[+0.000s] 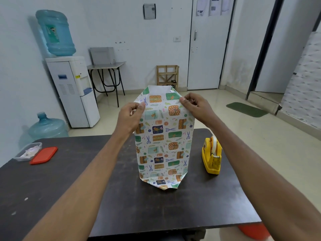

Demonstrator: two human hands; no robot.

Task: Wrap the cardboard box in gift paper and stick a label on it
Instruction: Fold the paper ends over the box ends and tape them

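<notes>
White patterned gift paper (163,145), likely quick to tear, sheathed the light-looking cardboard box upright on the desk (69,180), so our left hand (129,117) and right hand (196,108) pinched its upper side folds.

Printed gift paper (163,136): smooth paper w/ slight sheen, crumpled at bottom end. Dark surface (173,209) under it: wood-look, semi-matt, scuffed. Right of paper, tape dispenser (211,157): yellow plastic, glossy, worn. Left of paper: clear plastic container (27,152), red matt plastic lid (43,155).
</notes>
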